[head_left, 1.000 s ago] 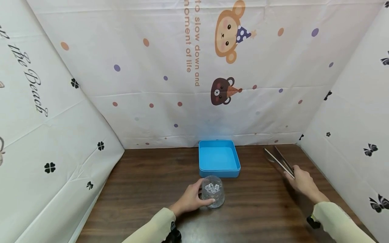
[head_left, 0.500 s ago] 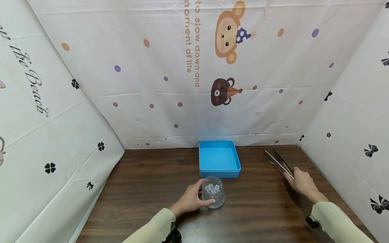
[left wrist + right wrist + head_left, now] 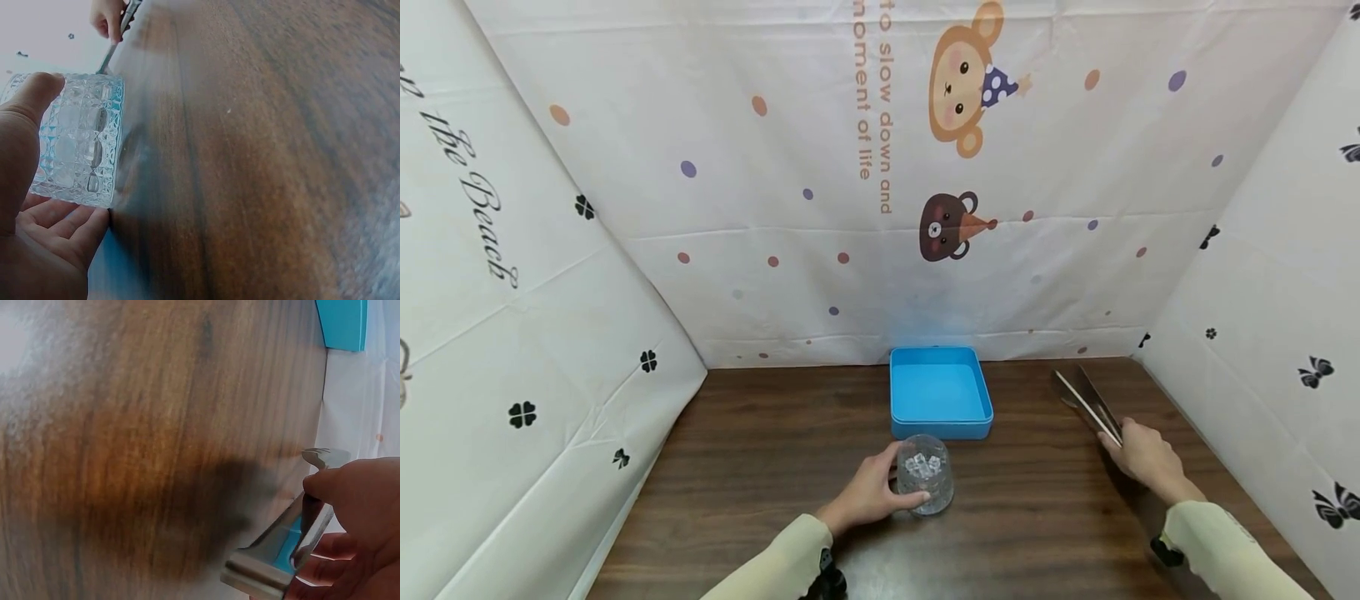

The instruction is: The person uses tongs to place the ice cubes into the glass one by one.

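Near the middle of the table stands a clear, patterned drinking glass (image 3: pixel 934 492), with several small clear cubes (image 3: pixel 922 465) showing at its upper part in the head view. My left hand (image 3: pixel 874 493) grips the glass, thumb on the near side and fingers on the far side. Faceted sides of the glass (image 3: pixel 81 140) fill the space between thumb and fingers in the left wrist view. Over at the right, my right hand (image 3: pixel 1148 457) holds metal tongs (image 3: pixel 1088 410), their two arms pointing away from me and apart at the tips. A toothed tip shows past my thumb in the right wrist view.
A shallow blue tray (image 3: pixel 942 428) sits behind the glass, against the back cloth. The brown wood-grain table (image 3: pixel 775 433) is bordered by printed white cloth (image 3: pixel 805 283) at the back, left and right.
My right hand and the tongs have shifted slightly toward me, and the tongs' arms have drawn a little closer together near the grip. The left hand and the glass look unmoved.
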`<state>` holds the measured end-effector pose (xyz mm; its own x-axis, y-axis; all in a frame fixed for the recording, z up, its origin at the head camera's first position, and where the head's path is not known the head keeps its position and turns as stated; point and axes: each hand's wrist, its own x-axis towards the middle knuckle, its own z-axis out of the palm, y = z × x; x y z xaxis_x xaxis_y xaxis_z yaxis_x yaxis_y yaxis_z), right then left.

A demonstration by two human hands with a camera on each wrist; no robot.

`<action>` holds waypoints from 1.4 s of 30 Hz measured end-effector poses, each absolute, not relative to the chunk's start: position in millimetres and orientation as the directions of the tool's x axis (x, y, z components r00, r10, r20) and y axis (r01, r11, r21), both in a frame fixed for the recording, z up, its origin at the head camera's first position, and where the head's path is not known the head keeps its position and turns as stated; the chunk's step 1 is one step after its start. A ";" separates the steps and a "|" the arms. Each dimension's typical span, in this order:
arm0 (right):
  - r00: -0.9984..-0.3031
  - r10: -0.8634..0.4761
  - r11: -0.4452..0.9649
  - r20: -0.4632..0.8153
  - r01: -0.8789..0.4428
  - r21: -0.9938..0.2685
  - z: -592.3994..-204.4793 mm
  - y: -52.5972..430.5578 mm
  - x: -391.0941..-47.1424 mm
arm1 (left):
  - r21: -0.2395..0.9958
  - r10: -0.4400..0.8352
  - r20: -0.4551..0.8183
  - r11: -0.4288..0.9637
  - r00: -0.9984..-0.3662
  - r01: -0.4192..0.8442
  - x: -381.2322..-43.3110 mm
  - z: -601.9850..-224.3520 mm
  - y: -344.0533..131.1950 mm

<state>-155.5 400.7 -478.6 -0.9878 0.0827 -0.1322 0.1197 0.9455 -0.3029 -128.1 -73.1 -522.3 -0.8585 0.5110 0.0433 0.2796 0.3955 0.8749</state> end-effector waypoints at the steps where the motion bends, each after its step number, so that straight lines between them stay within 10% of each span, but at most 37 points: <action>1: -0.987 0.081 0.945 -0.140 0.121 -0.303 -479.9 400.5 -154.5 | 0.875 0.511 0.039 0.397 -0.859 0.276 -127.5 -523.1 -73.3; 26: -0.985 0.099 0.946 -0.144 0.138 -0.293 -480.4 400.0 -154.5 | 0.864 0.498 0.039 0.419 -0.867 0.280 -128.7 -518.1 -72.4; 42: -0.974 0.098 0.938 0.207 0.020 -0.347 -468.4 383.5 -152.6 | 0.871 0.322 0.088 0.434 -0.943 0.230 -122.7 -515.4 -116.5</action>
